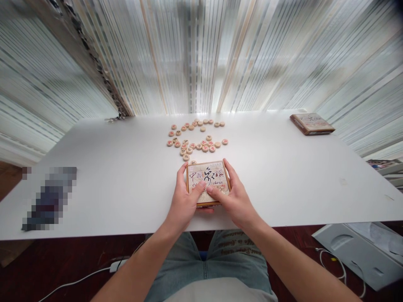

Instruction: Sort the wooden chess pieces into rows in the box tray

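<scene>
A square Chinese chess box [208, 178] with printed characters sits near the front edge of the white table [126, 180]. My left hand [184, 201] grips its left side, thumb lying across the lid. My right hand [234, 199] grips the right side, thumb also on the lid. Just beyond the box, several round wooden chess pieces [197, 140] lie scattered flat on the table, with red or dark characters on top. One piece pokes out right behind the box's far edge.
A second brown box [311, 123] lies at the far right corner of the table. A blurred dark object [50, 197] rests at the left. Striped curtains hang behind. Below the table, a cable [78, 280] and a grey device [359, 251] lie on the floor.
</scene>
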The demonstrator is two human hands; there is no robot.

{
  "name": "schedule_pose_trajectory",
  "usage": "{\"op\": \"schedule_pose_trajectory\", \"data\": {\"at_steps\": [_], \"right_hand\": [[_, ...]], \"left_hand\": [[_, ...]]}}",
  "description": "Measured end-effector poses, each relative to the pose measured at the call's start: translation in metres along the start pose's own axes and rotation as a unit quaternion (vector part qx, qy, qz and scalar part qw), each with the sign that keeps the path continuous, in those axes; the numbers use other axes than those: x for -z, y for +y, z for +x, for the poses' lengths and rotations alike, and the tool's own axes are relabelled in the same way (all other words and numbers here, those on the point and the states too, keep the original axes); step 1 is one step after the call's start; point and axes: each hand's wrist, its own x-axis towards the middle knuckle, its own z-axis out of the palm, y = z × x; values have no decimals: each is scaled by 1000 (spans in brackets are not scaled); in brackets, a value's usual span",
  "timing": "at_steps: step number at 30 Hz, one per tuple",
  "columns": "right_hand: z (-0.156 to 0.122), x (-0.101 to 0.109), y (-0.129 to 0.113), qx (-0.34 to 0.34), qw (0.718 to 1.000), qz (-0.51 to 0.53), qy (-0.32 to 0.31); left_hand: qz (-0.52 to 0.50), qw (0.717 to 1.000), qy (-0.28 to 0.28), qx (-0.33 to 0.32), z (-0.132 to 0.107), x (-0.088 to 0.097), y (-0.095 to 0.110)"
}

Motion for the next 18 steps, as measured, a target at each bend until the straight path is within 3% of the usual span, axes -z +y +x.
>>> {"op": "schedule_pose_trajectory", "data": {"at_steps": [9,18], "right_hand": [[1,4,7,46,991,-112,64],[1,36,-8,25,993,-78,80]], "left_hand": [[23,1000,-16,-3,0,-1,-3],[17,996,-83,-13,10,0,9]]}}
